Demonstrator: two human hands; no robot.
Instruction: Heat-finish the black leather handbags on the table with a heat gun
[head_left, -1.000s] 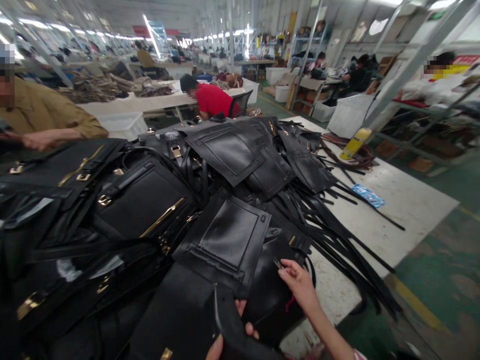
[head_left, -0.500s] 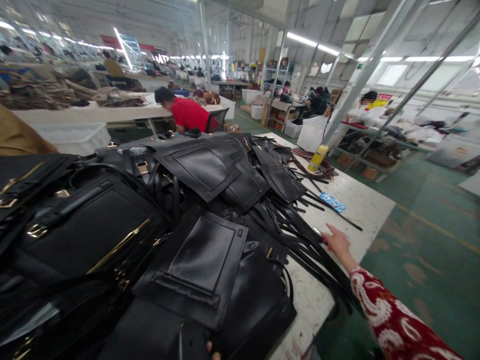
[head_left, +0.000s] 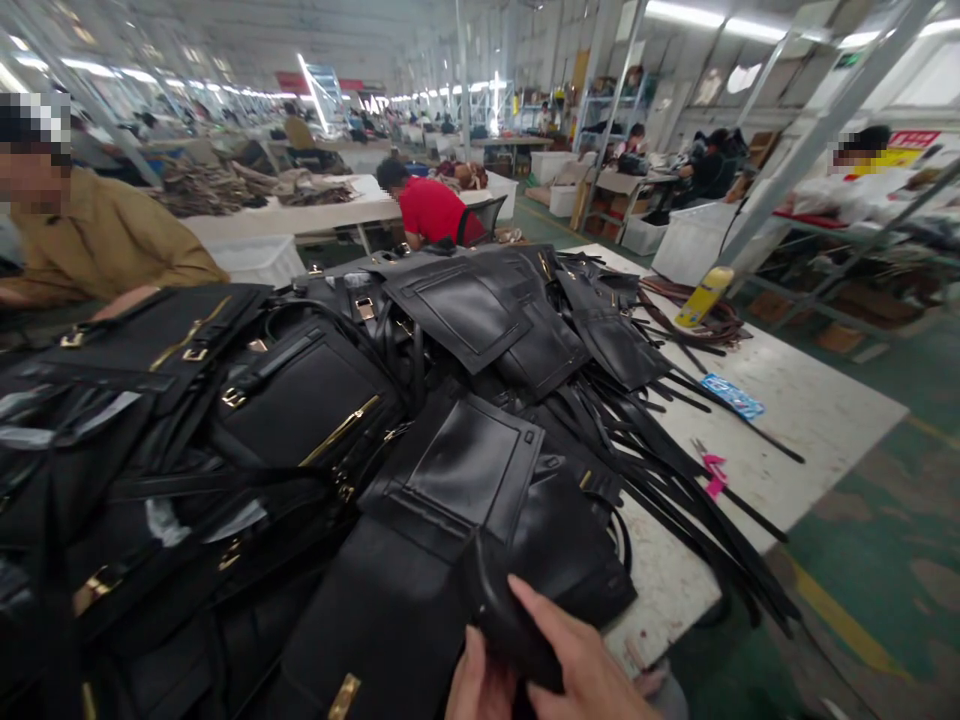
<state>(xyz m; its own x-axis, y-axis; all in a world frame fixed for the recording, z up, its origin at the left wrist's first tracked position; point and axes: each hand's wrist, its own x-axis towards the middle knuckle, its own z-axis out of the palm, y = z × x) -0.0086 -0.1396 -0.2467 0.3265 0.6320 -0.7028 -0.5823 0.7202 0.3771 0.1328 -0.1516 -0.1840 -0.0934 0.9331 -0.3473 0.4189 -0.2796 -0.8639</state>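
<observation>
At the bottom of the head view, a black leather bag (head_left: 397,610) with a gold fitting is between my two hands. My left hand (head_left: 478,683) pinches its rounded edge from below, most of the hand being cut off by the frame. From the right, my right hand (head_left: 581,655) grips the same edge, index finger along the top and thumb underneath. Just beyond lies a black leather panel (head_left: 469,465) with a stitched pocket. Pink-handled thread snips (head_left: 715,475) rest on the table among black straps (head_left: 675,500), apart from both hands.
Black bags (head_left: 315,400) with gold buckles and zips are heaped leftward. On the white table (head_left: 832,410) stand a yellow bottle (head_left: 705,297) and a blue-and-white card (head_left: 733,395). A co-worker in a brown jacket (head_left: 127,235) sits across at left; another wears a red shirt (head_left: 435,212).
My right hand has let go of the pink snips on the table and come back to the bag at the bottom. The camera has turned left, bringing the brown-jacketed co-worker into fuller view.
</observation>
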